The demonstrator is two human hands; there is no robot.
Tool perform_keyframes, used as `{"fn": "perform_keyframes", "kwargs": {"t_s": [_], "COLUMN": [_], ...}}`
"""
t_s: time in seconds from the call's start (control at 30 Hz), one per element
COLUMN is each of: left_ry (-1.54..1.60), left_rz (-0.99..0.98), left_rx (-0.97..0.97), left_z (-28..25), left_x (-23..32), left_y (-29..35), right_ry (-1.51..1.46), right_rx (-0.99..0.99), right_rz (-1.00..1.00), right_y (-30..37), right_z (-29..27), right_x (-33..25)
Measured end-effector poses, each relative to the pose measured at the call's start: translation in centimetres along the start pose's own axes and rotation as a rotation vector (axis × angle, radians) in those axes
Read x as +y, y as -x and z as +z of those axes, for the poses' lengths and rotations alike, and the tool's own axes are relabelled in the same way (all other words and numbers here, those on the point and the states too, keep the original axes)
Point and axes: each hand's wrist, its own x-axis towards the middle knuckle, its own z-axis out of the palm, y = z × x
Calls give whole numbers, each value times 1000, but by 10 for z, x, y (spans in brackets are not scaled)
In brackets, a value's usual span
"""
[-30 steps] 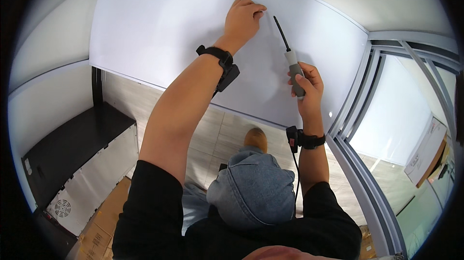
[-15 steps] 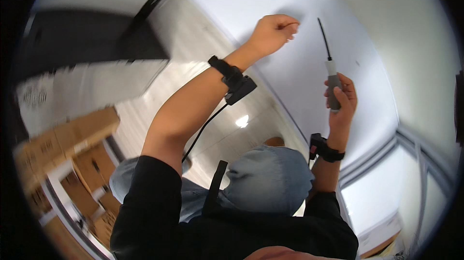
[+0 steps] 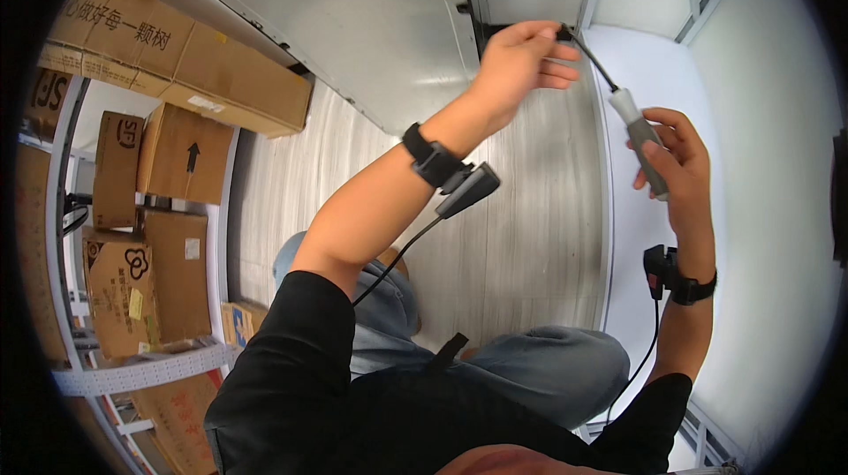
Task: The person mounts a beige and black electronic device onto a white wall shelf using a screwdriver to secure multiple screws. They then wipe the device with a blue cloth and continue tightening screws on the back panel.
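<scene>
My right hand (image 3: 676, 153) is closed around the grey handle of a screwdriver (image 3: 649, 150). Its thin black shaft slants up and left toward my left hand (image 3: 526, 69). There, thumb and forefinger are pinched together beside the screwdriver's tip, while the other fingers stick out loosely. A small dark patch shows at that fingertip spot, and whether it is a held piece or the tip itself I cannot make out. Both wrists carry black straps with small cabled devices.
On the right runs a white ledge (image 3: 632, 298) beside a pale wall. A large metal cabinet panel (image 3: 380, 42) with vent slots stands ahead on the left. Cardboard boxes (image 3: 185, 153) fill a metal rack at far left. Wood-look floor (image 3: 530, 237) lies below my hands.
The view has swung left, bringing the boxes and metal panel into fuller sight. The screwdriver's tip, apart from my left hand before, now reaches its fingertips.
</scene>
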Motion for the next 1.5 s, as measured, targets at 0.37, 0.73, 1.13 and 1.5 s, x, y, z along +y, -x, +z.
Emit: {"fn": "perform_keyframes", "kwargs": {"t_s": [0.37,0.73,1.13,1.5], "left_ry": [189,230,195,117], "left_rz": [82,101,116,56], "left_rx": [-60,-104,-62,-21], "left_z": [-61,-75,-73,-70], "left_x": [59,67,64,73], "left_y": [-7,-18,-22,-15], "right_ry": [-175,-435,-654,-489], "right_rx": [29,118,117,198], "right_rz": [22,-36,7,4], "right_y": [-6,-10,-13,-12], "right_z": [140,183,183,188], "right_x": [-60,-55,-52,-52]}}
